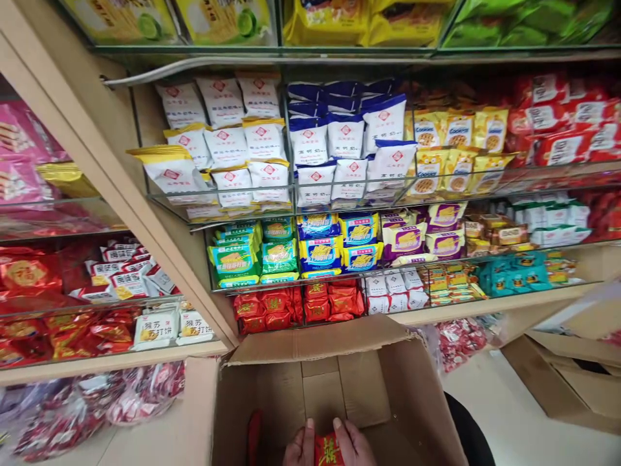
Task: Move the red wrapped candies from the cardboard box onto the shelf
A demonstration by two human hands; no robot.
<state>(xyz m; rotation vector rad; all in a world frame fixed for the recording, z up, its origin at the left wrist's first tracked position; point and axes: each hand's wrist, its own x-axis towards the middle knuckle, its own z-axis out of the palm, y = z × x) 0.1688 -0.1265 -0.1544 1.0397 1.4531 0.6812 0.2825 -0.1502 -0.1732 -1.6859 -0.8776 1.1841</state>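
Note:
Low in the head view, my left hand (299, 448) and my right hand (355, 446) grip a small red packet (328, 452) with gold lettering from either side. Both thumbs point away from me along its edges, while the lower parts of both hands are cut off by the frame. Beneath them stands an open cardboard box (310, 343). Another red thing (253, 435), only partly visible, is at the box's left inner wall. Similar red packets (272, 309) are stacked in the bottom shelf compartments just beyond the box.
Glass-fronted shelves (252, 210) of wrapped snacks span the view, including white packets (224, 144) and yellow cookie packets (458, 133). A wooden upright (160, 246) divides the shelving. Plastic bags of red packets (58, 414) lie on the left floor; another open carton (557, 382) stands at right.

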